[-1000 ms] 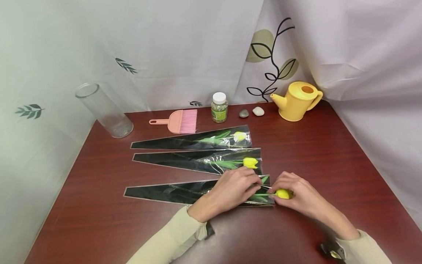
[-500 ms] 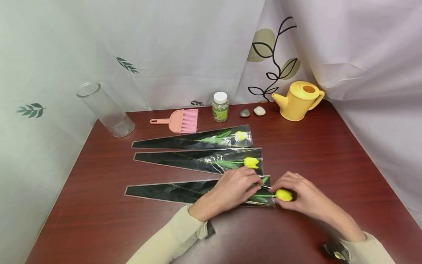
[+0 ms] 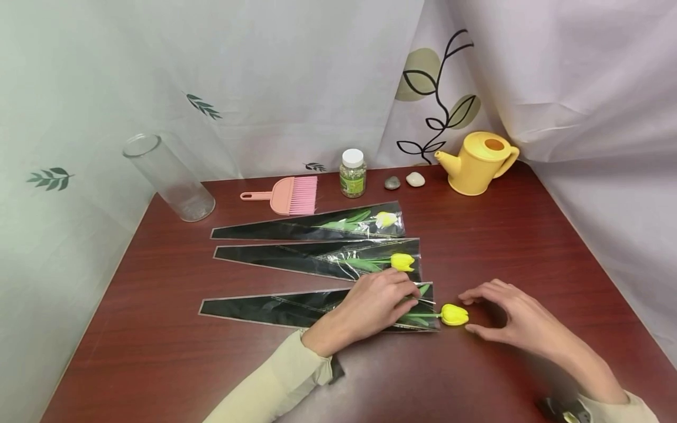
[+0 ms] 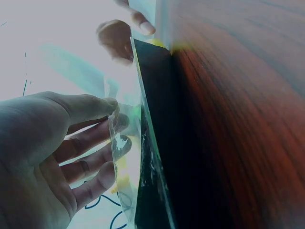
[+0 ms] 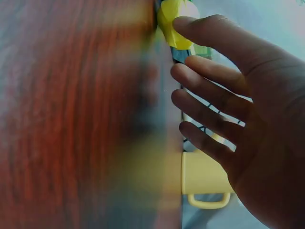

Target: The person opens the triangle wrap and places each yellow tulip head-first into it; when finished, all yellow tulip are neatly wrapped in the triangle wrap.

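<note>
My left hand [image 3: 370, 299] pinches the clear front film of the nearest flower sleeve [image 3: 243, 308] near its wide end. In the left wrist view, thumb and forefinger grip that film [image 4: 121, 157], lifted off the black backing [image 4: 162, 109]. A yellow tulip [image 3: 455, 315] lies partly in this sleeve, its bloom outside the opening and its leaves under the film. Just right of the bloom is my right hand [image 3: 513, 311], thumb and fingers spread, holding nothing. Behind, two more black sleeves hold a yellow tulip [image 3: 402, 262] and a paler tulip [image 3: 385, 220].
Along the back stand a tilted-looking glass vase [image 3: 177, 182], a pink brush with dustpan [image 3: 288, 195], a white-capped jar [image 3: 352, 173], a grey stone [image 3: 392, 183], a white stone [image 3: 415, 179] and a yellow watering can [image 3: 476, 161]. Curtains border the reddish-brown table [image 3: 158, 364].
My right hand has let go of the tulip by its bloom and moved right, its fingers spreading. The left hand stays on the sleeve film.
</note>
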The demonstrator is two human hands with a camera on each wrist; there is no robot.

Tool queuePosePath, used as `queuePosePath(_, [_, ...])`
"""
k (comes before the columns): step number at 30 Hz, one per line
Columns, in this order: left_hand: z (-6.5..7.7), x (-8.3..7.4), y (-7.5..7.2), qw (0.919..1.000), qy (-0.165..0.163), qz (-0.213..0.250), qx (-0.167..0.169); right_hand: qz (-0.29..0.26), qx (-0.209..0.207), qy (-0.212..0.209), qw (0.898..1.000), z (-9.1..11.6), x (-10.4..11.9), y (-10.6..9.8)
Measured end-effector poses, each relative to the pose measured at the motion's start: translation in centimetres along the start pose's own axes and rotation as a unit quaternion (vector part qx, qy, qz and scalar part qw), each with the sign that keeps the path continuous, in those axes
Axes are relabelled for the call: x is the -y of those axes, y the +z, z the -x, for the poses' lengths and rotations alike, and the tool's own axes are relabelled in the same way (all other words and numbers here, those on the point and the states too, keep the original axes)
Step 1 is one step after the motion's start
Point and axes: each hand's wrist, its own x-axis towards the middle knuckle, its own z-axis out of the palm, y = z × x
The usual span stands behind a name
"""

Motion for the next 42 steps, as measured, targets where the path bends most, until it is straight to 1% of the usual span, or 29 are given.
queuePosePath(3, [0.0, 0.0, 0.0, 1.0, -0.001, 0.0, 0.0, -0.008, 0.002, 0.001, 1.0, 0.2, -0.2, 0.2])
queuePosePath(9, [0.1, 0.0, 0.0, 1.0, -0.002, 0.001, 0.001, -0.038, -0.012, -0.031, 0.999, 0.0, -0.6, 0.5])
queuePosePath(12, [0.1, 0.0, -0.1, 1.0, -0.004, 0.0, 0.003, -0.059, -0.012, -0.038, 0.997, -0.2, -0.5, 0.6])
queuePosePath(18, [0.0, -0.1, -0.3, 1.0, -0.004, 0.005, 0.004, -0.125, -0.01, -0.027, 0.992, -1.0, 0.2, 1.0])
queuePosePath(22, [0.0, -0.3, -0.4, 0.9999, -0.002, 0.014, 0.007, -0.153, -0.001, -0.025, 0.988, -1.9, 0.8, 1.6])
queuePosePath(29, [-0.2, -0.5, -0.6, 0.9998, 0.009, 0.011, 0.014, -0.198, 0.007, -0.047, 0.979, -2.7, 1.5, 3.0])
queuePosePath(34, [-0.2, -0.6, -0.8, 0.9995, 0.012, 0.01, 0.028, -0.215, 0.001, -0.068, 0.974, -2.5, 1.5, 3.5])
queuePosePath(42, [-0.1, -0.7, -0.8, 0.999, 0.016, 0.014, 0.04, -0.208, 0.021, -0.067, 0.976, -2.6, 1.8, 3.3])
